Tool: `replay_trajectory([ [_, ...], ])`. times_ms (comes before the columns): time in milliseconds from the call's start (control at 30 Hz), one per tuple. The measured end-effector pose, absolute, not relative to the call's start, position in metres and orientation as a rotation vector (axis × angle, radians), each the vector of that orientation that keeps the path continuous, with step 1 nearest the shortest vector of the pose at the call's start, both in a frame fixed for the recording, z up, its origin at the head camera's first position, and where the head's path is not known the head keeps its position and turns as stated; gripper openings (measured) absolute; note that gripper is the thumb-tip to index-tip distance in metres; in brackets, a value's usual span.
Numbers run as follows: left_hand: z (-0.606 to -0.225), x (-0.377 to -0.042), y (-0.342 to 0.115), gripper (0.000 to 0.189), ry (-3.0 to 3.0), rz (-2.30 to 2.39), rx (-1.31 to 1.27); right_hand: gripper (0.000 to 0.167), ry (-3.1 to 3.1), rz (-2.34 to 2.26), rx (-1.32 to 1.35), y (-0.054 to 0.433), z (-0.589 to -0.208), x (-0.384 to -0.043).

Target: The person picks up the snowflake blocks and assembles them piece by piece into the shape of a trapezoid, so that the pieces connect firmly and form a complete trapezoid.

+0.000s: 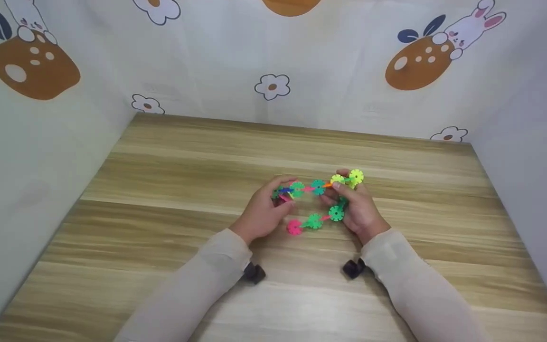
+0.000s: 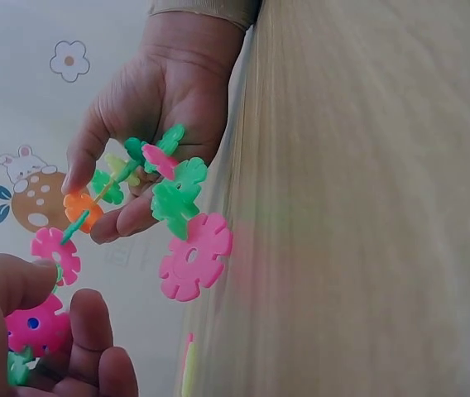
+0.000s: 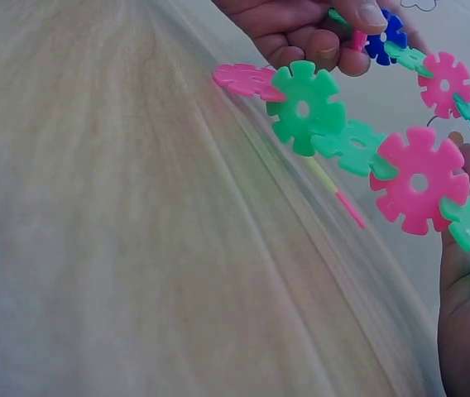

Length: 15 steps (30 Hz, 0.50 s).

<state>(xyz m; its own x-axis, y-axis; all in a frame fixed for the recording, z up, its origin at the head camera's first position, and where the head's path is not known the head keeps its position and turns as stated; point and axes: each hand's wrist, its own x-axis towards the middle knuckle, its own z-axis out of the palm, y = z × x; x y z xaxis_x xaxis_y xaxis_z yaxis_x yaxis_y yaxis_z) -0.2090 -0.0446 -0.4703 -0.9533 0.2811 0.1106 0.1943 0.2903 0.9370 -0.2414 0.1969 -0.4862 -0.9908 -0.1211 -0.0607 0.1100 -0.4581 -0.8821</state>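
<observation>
A chain of interlocking plastic snowflake discs (image 1: 317, 186) in green, pink, blue, orange and yellow runs between both hands above the table. My left hand (image 1: 264, 209) pinches its left part between thumb and fingers, around pink and blue discs (image 2: 33, 327). My right hand (image 1: 359, 209) holds the chain farther along, its thumb near the orange disc (image 2: 83, 210) and yellow discs (image 1: 356, 176) beside the fingertips. From that hand a loose length curves back leftward, ending in a pink disc (image 1: 294, 227). Palm and fingers partly hide the chain.
The wood-grain table (image 1: 159, 266) stretches around both hands. Patterned cloth walls (image 1: 216, 61) rise at its back and sides. A small black camera (image 1: 254, 274) sits under the left wrist, another black camera (image 1: 353, 269) under the right.
</observation>
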Motion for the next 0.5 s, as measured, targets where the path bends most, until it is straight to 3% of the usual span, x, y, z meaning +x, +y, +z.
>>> replay_trajectory([
  [167,-0.4704,-0.2095,-0.0443,0.05,2.442,1.796,0.494,0.031,1.55,-2.576,-0.019,0.197,-0.4861,-0.2416],
  [500,-0.4701,-0.2091,-0.0457,0.065,2.467,1.733,0.373,0.032,1.541,-2.571,-0.046,0.1973,-0.4873,-0.242],
])
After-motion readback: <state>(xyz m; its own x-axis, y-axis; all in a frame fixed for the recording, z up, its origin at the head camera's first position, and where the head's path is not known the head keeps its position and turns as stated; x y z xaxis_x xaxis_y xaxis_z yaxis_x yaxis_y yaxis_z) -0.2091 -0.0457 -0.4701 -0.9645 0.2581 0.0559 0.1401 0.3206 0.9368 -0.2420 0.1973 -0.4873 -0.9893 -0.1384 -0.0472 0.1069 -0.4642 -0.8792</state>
